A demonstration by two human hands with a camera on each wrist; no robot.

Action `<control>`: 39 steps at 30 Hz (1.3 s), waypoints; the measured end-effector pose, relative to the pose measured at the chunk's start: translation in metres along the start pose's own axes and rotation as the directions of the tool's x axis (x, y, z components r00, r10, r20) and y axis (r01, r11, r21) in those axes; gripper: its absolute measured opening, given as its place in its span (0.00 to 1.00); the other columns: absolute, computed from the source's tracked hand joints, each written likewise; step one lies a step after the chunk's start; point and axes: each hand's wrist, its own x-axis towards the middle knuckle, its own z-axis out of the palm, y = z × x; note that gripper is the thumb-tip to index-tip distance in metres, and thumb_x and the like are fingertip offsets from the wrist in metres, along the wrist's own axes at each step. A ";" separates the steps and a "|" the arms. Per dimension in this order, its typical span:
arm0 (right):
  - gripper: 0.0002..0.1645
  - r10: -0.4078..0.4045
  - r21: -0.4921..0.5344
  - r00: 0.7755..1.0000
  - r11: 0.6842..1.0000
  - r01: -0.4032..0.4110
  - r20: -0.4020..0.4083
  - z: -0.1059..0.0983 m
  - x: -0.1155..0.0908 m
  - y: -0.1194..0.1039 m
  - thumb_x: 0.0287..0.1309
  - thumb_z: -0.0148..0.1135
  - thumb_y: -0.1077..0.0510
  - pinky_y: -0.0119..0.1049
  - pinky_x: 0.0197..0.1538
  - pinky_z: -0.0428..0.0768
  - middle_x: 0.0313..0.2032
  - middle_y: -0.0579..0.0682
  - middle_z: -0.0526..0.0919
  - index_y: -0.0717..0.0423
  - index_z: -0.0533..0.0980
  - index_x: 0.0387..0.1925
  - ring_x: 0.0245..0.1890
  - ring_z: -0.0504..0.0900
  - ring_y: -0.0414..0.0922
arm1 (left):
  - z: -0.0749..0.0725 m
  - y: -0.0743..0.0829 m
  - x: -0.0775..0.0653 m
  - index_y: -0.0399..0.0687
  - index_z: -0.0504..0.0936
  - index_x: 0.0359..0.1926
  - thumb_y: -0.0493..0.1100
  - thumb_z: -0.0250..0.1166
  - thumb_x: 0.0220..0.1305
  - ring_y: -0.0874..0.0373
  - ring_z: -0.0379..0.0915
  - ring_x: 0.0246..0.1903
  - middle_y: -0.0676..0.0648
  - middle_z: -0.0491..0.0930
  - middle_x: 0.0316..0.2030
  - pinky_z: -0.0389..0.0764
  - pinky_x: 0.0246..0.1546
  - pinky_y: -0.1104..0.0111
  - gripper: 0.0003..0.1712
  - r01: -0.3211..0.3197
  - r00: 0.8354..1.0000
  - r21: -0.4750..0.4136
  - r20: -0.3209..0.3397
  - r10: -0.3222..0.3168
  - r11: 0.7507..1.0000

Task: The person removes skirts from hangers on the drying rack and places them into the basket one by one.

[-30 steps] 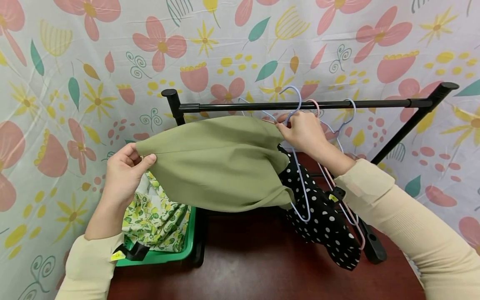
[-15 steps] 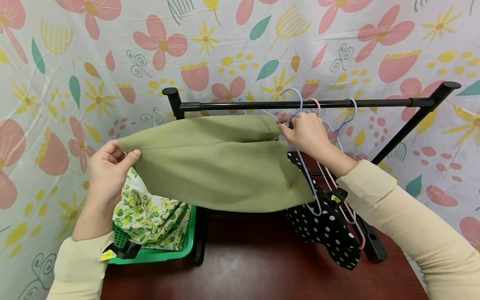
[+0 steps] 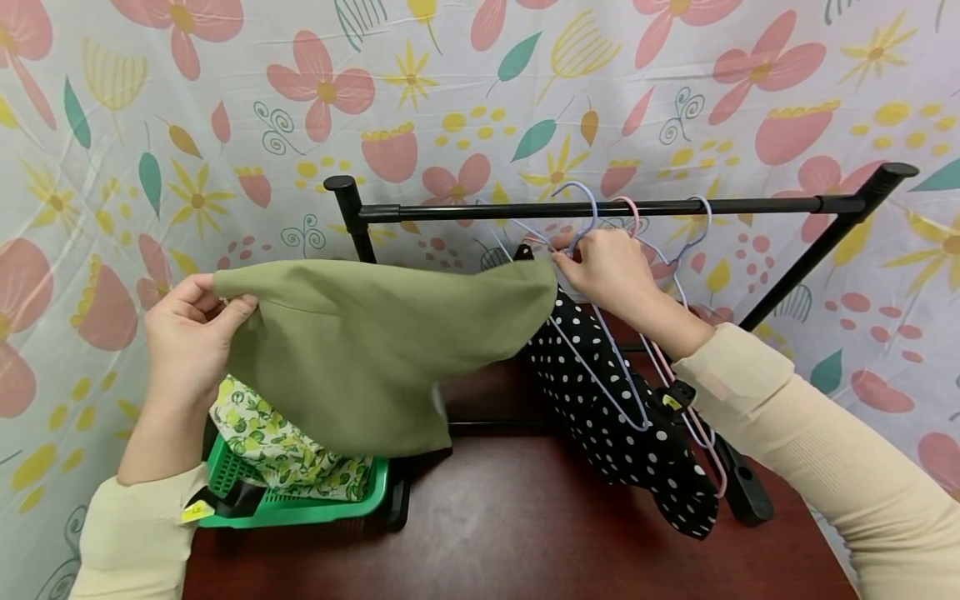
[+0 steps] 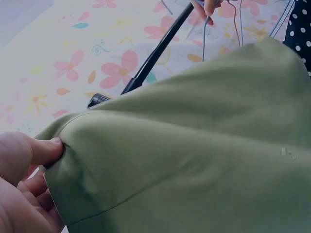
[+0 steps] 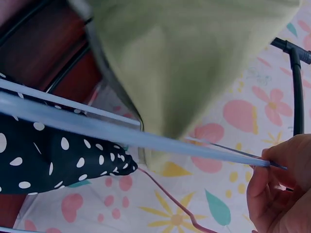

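Note:
My left hand [image 3: 183,342] pinches one end of an olive-green garment [image 3: 360,342], thumb on top, at the left of the head view. The cloth stretches out to the right, its far end tapering close to my right hand [image 3: 611,271], while a lower part droops. That right hand holds a light-blue hanger [image 5: 146,138] near its neck, just below the black rail [image 3: 465,212]. The hanger's lower bar shows bare of the green cloth. In the left wrist view, my left thumb [image 4: 46,150] presses on the garment's edge.
A black polka-dot garment [image 3: 637,454] hangs behind the blue hanger, among other hangers, one of them pink [image 3: 722,475]. At lower left a green basket [image 3: 300,517] holds lemon-print cloth [image 3: 277,442]. Below is a dark red-brown table [image 3: 525,533]; behind, a flowered curtain [image 3: 450,83].
My left hand has moved left, drawing the green garment off the blue hanger; its right end has swung left and dropped. The right hand stays near the rail, and more polka-dot cloth shows.

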 end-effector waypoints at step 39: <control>0.30 0.006 -0.037 1.000 0.999 -0.007 -0.028 0.006 0.000 0.016 0.52 0.61 0.52 0.47 0.15 0.66 0.06 0.48 0.64 0.51 0.62 0.00 0.10 0.66 0.49 | -0.098 0.009 -0.004 0.39 0.78 0.38 0.21 0.61 0.51 0.62 0.69 0.28 0.48 0.75 0.27 0.72 0.28 0.81 0.15 -0.085 0.922 -0.135 -0.386 0.027 0.987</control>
